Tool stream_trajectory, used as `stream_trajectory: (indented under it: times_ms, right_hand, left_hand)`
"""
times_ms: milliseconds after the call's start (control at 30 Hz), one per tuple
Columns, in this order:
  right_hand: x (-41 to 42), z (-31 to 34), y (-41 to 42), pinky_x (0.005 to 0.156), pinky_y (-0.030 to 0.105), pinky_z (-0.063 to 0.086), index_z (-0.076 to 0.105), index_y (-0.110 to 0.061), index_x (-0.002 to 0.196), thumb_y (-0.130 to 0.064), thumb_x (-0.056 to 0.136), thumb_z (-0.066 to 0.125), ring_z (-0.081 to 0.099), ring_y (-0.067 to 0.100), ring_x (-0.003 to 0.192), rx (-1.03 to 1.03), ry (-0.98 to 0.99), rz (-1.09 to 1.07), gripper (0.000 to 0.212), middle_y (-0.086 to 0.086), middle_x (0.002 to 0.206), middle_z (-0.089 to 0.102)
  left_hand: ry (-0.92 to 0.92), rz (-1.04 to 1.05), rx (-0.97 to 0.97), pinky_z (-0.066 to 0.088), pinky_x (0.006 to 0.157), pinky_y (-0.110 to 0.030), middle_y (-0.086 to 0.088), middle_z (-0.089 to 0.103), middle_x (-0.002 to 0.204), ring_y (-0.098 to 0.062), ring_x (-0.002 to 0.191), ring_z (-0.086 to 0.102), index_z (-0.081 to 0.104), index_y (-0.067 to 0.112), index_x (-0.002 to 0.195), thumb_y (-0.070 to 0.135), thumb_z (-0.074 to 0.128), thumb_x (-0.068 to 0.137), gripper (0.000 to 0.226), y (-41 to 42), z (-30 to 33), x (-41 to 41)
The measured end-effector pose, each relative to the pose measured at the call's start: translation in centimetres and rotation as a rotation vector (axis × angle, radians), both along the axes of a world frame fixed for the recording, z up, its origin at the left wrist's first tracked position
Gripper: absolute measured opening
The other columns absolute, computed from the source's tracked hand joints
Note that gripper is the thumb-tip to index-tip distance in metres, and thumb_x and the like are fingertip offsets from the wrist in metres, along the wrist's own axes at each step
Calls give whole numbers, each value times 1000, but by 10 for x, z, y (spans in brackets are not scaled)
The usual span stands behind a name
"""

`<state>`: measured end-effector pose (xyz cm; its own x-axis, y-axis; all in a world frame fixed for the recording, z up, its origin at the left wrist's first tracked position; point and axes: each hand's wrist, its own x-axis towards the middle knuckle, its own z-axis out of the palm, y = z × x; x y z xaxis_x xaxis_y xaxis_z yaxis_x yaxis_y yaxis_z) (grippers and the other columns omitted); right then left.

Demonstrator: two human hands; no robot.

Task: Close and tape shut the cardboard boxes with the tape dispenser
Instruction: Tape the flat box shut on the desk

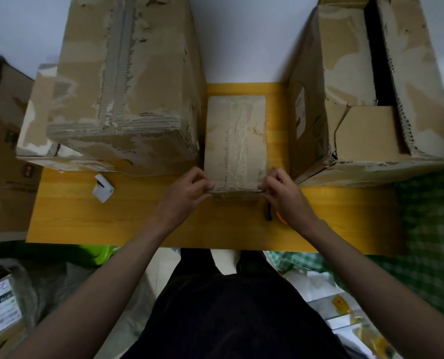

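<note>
A small cardboard box (235, 141) stands in the middle of the yellow table (112, 218), its flaps shut and a strip of clear tape running down its top seam. My left hand (187, 190) grips its near left corner, thumb on top. My right hand (283, 193) grips its near right corner the same way. Just under my right hand lies the tape dispenser (270, 213), only a blue and orange part of it showing.
A big worn closed box (127, 81) stands left of the small one. On the right, a big box (366, 94) has a gap between its top flaps. A white gadget (103, 188) lies on the table's left. More boxes and bags sit around the table.
</note>
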<state>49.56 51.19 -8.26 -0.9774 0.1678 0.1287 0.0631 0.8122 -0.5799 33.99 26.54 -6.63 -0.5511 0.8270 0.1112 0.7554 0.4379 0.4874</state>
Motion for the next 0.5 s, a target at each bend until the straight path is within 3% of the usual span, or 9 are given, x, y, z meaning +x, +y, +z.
stream_trajectory:
  times_ms: [133, 233, 367, 500]
  right_hand:
    - [0, 0, -5, 60, 38, 49, 53, -8, 92, -5, 84, 77, 48, 21, 84, 104, -7, 43, 26, 8, 99, 46]
    - [-4, 6, -13, 61, 40, 45, 50, -9, 90, -5, 78, 77, 44, 24, 82, 160, -22, 19, 30, 8, 94, 45]
    - [-16, 10, -25, 64, 31, 34, 55, -15, 94, -25, 79, 77, 42, 18, 83, 180, -61, 31, 28, 3, 94, 49]
    - [-27, 8, -32, 61, 29, 27, 52, -14, 93, -20, 83, 75, 45, 20, 82, 169, -78, 23, 26, 4, 91, 49]
  left_hand:
    - [107, -63, -70, 48, 56, -30, -3, 50, 98, -18, 88, 50, 60, 9, 90, 13, 82, 80, 24, 3, -5, 1]
    - [154, -34, -93, 34, 66, -25, -6, 51, 96, -19, 87, 43, 57, 10, 87, 16, 86, 71, 34, 8, -7, 6]
    - [126, -60, -95, 40, 70, -32, -7, 55, 102, -23, 91, 48, 57, 14, 97, 34, 83, 75, 40, 30, -5, 17]
    - [100, -81, -68, 41, 60, -31, -6, 53, 94, -21, 86, 47, 54, 12, 91, 31, 80, 82, 33, 56, -2, 25]
